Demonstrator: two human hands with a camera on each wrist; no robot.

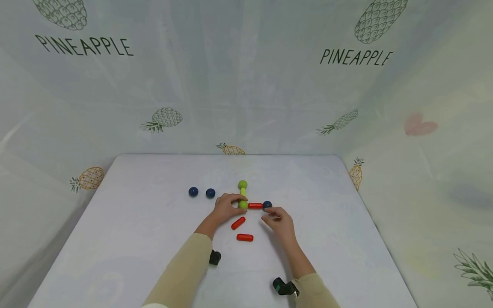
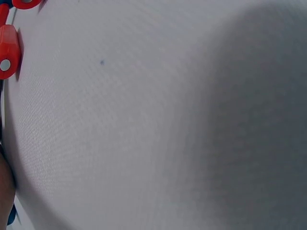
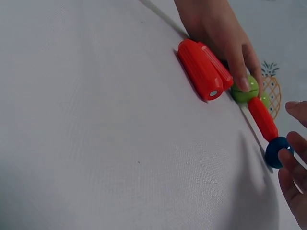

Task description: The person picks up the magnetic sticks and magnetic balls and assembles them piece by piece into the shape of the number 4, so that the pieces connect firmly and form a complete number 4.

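Observation:
My left hand (image 1: pixel 224 208) pinches the near green ball (image 1: pixel 243 205) between thumb and fingers. From that ball a yellow-green rod (image 1: pixel 243 192) runs back to another green ball (image 1: pixel 242 184). A red rod (image 1: pixel 255 205) extends rightward from it to a blue ball (image 1: pixel 267 204), forming an L. My right hand (image 1: pixel 282 223) is at the blue ball, fingertips right against its near side and thumb apart, as the right wrist view shows. Two loose red rods, one slanted (image 1: pixel 238 223) and one lying crosswise (image 1: pixel 245 237), sit between the hands. The left wrist view catches a red rod (image 2: pixel 8 51) at its edge.
Two more blue balls, one (image 1: pixel 193 191) farther left and one (image 1: pixel 210 193) closer, lie left of the joined pieces. All rest on a white table (image 1: pixel 327 192) with a pineapple-print cloth (image 1: pixel 246 85) behind it. Black wrist devices (image 1: pixel 283 286) sit by both sleeves.

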